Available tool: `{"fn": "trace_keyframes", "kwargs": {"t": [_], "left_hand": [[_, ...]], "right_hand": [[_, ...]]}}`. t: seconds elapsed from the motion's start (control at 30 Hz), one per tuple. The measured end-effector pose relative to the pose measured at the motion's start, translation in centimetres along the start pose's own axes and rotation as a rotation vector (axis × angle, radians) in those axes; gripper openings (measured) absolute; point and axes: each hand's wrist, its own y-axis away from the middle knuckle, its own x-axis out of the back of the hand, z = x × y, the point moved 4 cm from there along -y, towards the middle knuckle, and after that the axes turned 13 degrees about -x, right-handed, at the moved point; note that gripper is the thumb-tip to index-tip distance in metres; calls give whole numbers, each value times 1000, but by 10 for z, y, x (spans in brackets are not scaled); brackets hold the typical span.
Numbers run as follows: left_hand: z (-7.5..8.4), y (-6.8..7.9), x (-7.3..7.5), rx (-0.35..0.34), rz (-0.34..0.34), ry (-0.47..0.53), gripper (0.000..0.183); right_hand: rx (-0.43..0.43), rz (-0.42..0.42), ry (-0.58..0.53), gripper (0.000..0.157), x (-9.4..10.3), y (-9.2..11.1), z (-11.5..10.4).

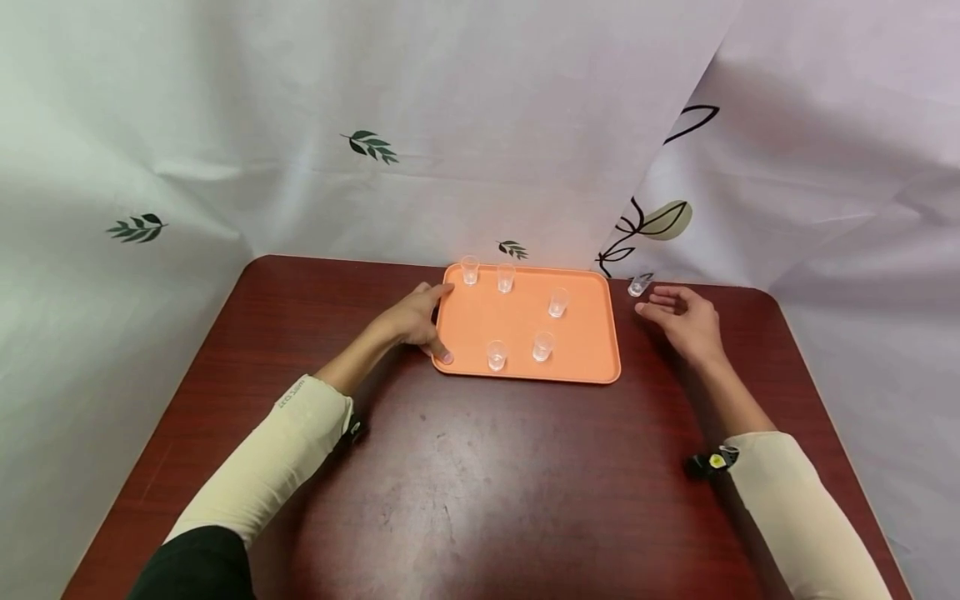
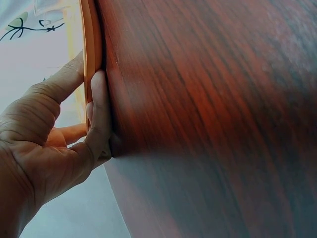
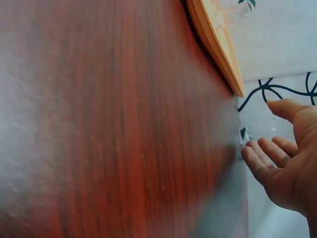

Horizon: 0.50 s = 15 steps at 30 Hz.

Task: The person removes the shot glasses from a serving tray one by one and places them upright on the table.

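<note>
Head view: left grip holds left edge of tray.

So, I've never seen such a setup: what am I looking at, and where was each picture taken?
No robot here, just a person's two bare hands. The wide picture is taken from the head, looking forward and down; the other two from the left and right wrists. On the dark red table lies an orange tray with five small clear cups on it; a sixth cup sits just right of it. The left hand grips the tray's left edge. The right hand is beside the sixth cup; whether its fingers touch it is hard to tell.
</note>
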Motion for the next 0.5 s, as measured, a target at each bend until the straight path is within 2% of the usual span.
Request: {"fn": "trace_keyframes", "kwargs": {"t": [0.07,0.3,0.5], "left_hand": [[1,-1,0,-4,-3,-6,145],[2,0,0,17,-5,81,142],[1,-1,-1,32,-21,79,142]], "right_hand": [[-1,-2,-5,62,0,3,1],[28,-21,-63,59,-7,11,-3],[45,-49,-137,56,-20,18,-9]]}}
